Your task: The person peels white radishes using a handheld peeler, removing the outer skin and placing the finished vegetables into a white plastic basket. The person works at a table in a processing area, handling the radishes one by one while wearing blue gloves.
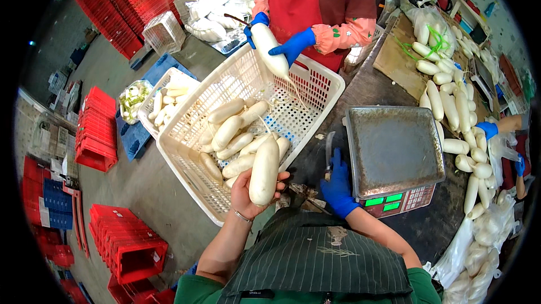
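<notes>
A white daikon radish (pixel 264 171) rests upright in my bare left hand (pixel 248 194), fingers curled round its lower end, over the near edge of a white plastic crate (pixel 191 185). Several more daikons (pixel 228 133) lie in that crate. On the dark table my blue-gloved right hand (pixel 338 186) is closed on a knife (pixel 329 147), its blade pointing away from me. Just right of this hand stands a weighing scale (pixel 395 149) with a bare, worn metal pan. Across the crate, a co-worker in a red apron holds another daikon (pixel 269 50) with both blue-gloved hands.
Many daikons (pixel 451 104) are piled along the table's right side, with plastic bags (pixel 479 242) near them. A smaller crate (pixel 155 106) of daikons stands beyond the big one on a blue pallet (pixel 135 135). Stacked red crates (pixel 127 242) stand on the floor at left.
</notes>
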`<action>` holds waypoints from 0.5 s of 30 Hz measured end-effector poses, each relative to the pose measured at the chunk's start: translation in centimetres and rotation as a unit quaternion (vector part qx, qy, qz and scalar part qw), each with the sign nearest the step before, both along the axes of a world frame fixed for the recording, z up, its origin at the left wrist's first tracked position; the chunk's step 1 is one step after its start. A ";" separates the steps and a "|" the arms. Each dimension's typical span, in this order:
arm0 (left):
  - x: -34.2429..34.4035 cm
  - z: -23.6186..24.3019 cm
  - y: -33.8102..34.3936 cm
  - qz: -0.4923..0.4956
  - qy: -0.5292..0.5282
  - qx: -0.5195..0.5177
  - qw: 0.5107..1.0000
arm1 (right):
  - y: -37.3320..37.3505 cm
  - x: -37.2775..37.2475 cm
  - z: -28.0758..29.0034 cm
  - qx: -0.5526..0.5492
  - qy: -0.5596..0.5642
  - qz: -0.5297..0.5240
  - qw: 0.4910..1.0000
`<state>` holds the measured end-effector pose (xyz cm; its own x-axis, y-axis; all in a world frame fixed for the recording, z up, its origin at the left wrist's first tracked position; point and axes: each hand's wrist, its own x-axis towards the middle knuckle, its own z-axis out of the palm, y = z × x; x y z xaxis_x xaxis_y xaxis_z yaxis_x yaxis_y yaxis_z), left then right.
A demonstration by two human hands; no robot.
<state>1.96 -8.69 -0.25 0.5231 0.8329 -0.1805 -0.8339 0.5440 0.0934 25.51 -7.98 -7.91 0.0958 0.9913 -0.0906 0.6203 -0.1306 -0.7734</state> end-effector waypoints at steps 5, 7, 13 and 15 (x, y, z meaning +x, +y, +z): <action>0.3 0.4 0.2 0.002 -0.058 -0.001 0.998 | -0.8 0.3 -0.6 -0.073 0.274 -0.035 0.958; 0.3 0.1 0.3 -0.001 -0.066 0.015 0.998 | -0.8 0.5 -0.4 -0.082 0.283 -0.032 0.955; 0.7 0.1 0.6 0.033 0.022 0.030 0.999 | -0.5 0.5 0.9 -0.072 0.336 -0.065 0.937; 1.0 0.7 0.6 0.053 0.091 0.054 0.993 | -0.4 0.8 0.0 -0.089 0.382 -0.078 0.916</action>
